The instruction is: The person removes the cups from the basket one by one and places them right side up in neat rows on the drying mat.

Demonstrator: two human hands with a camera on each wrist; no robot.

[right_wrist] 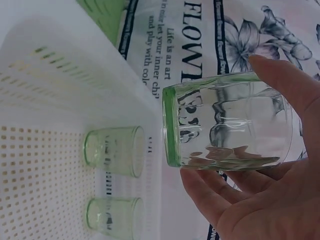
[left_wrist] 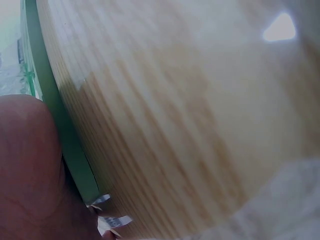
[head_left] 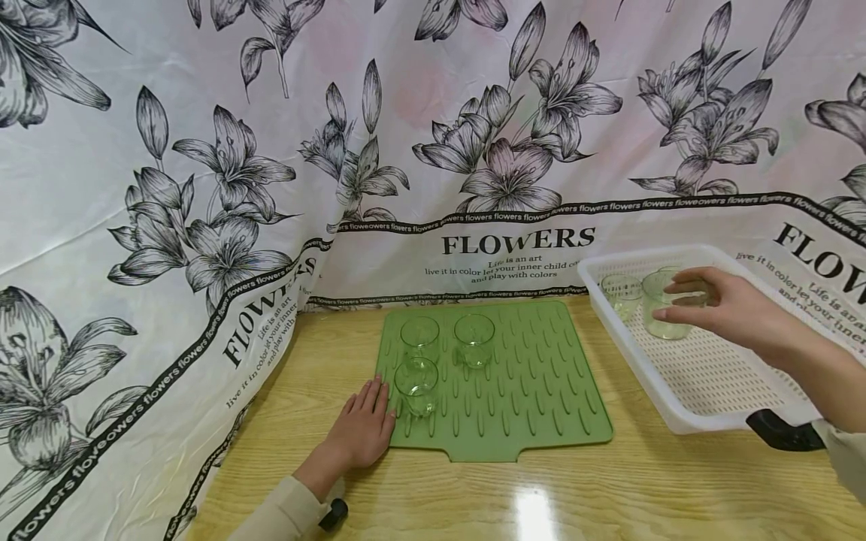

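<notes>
My right hand (head_left: 727, 312) is at the white basket and grips a clear, green-tinted drinking glass (right_wrist: 227, 125) round its sides, thumb on one side and fingers on the other. The glass is upright, its thick base toward the basket floor. Two similar glasses, one nearer (right_wrist: 114, 150) and one beside it (right_wrist: 114, 217), stand in the basket in the right wrist view. My left hand (head_left: 365, 424) lies flat at the left edge of the green drying mat (head_left: 528, 383), close to the front glass (head_left: 416, 385). Two more glasses stand behind it, left (head_left: 419, 336) and right (head_left: 473, 340).
The perforated basket (head_left: 649, 383) stands right of the mat on the wooden table (head_left: 473, 496), its raised walls around the glasses. A white flower-printed cloth (head_left: 379, 263) hangs behind and along the left side.
</notes>
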